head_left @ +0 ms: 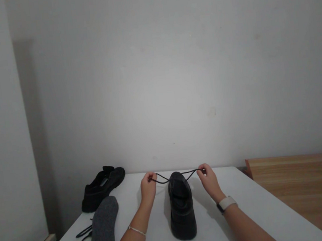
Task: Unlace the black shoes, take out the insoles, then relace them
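A black shoe (182,210) stands on the white table in front of me, its heel towards me and its toe towards the wall. Dark shoelace (161,176) strands run out from both sides of it. On the left side my left hand (148,185) pinches the lace. Out to the right my right hand (207,177) grips more of the lace (190,173) between closed fingers. The strands are lifted and stretched sideways above the shoe. Whether each hand has a loop or a loose end is too small to tell.
At the table's left lies a second black shoe (103,188). Nearer me are a grey insole (105,230) and a loose black lace (85,239) beside it. A wall (156,78) rises behind the white table (251,210). To the right is a wooden panel (303,193).
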`<state>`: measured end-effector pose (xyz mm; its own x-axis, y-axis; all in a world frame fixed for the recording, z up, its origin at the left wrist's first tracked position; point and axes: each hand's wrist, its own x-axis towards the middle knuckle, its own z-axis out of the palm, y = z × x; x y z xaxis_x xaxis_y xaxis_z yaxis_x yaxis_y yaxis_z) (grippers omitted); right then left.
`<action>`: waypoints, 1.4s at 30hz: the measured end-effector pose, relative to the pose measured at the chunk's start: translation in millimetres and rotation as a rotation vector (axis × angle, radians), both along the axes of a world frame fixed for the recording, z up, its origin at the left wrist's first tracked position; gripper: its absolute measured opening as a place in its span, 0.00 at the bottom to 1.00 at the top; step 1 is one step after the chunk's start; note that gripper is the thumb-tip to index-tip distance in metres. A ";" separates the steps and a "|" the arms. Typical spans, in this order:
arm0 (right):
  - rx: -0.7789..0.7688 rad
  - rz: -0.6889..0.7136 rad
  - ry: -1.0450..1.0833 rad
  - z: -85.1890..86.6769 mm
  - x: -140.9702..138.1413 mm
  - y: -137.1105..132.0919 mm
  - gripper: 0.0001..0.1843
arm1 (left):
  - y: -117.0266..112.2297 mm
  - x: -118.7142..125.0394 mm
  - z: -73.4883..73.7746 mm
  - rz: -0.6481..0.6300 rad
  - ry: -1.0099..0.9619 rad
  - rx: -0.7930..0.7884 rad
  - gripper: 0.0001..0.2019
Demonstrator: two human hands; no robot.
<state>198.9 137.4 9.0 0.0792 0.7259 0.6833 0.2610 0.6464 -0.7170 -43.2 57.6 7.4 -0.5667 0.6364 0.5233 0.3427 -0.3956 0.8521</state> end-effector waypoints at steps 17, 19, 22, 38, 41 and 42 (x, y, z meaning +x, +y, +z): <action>0.135 0.373 -0.157 77.9 -53.4 -89.4 0.02 | -57.5 72.4 59.3 -0.333 0.038 0.105 0.09; 0.186 0.371 -0.254 85.1 -64.4 -104.8 0.04 | -62.5 73.7 63.2 -0.360 -0.004 0.092 0.09; 0.278 0.320 -0.392 87.6 -73.2 -119.3 0.08 | -69.6 67.6 61.9 -0.315 -0.021 0.055 0.08; -0.015 0.586 -0.409 69.8 -30.0 -99.1 0.11 | -136.6 -94.7 52.3 0.069 1.096 -0.707 0.16; -0.037 0.516 -0.490 64.9 -20.6 -87.2 0.11 | -149.5 -93.5 46.6 0.023 1.268 -0.846 0.17; -0.038 0.494 -0.535 63.5 -18.0 -84.0 0.10 | -152.8 -91.6 48.1 0.014 1.286 -0.854 0.21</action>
